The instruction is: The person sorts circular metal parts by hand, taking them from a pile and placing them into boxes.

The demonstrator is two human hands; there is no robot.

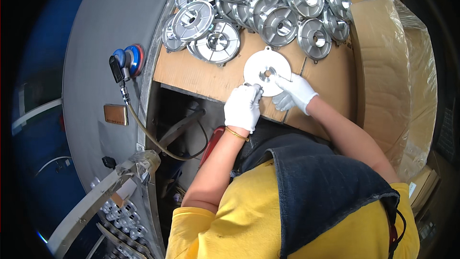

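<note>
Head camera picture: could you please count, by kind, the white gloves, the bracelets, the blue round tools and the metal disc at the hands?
White gloves: 2 (left hand, right hand)
Bracelet: 1
Blue round tool: 1
Metal disc at the hands: 1
Total: 5

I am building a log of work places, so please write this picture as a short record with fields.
Left hand: white-gloved, fingers curled at the near left edge of the pale disc
Right hand: white-gloved, thumb on the disc's face near its central hole
Disc: round, small lug at its far edge
Work surface: brown cardboard
Beyond: heap of ribbed metal discs
Left side: blue-and-red round tool with a hose; brown rectangular item nearer the person
Right side: cardboard under clear plastic
</note>
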